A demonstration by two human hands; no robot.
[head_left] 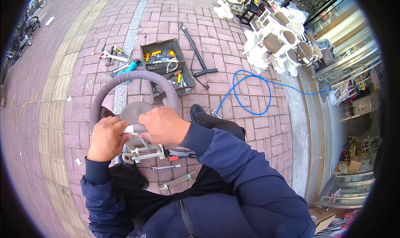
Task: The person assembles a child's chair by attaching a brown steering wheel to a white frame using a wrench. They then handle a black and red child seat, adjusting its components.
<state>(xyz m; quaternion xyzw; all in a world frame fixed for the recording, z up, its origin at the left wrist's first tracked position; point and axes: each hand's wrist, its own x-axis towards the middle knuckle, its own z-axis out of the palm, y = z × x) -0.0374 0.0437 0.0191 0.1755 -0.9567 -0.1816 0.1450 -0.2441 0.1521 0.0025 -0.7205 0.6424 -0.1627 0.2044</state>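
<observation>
Both hands are closed on a short white bar in front of me. My left hand grips its bare white end. My right hand is wrapped round the grey sleeve that covers the bar's other part. Behind the hands curves a thick, padded grey hoop, with a round brown seat pad inside it. It looks like a child's bicycle seat. Its white frame shows partly beneath my hands. How the bar joins the seat is hidden by my fingers.
A wrench and a metal strip lie between my legs. Ahead stand an open toolbox, an adjustable wrench and a hand pump. A blue hose loops at right, near stacked white-and-brown seats.
</observation>
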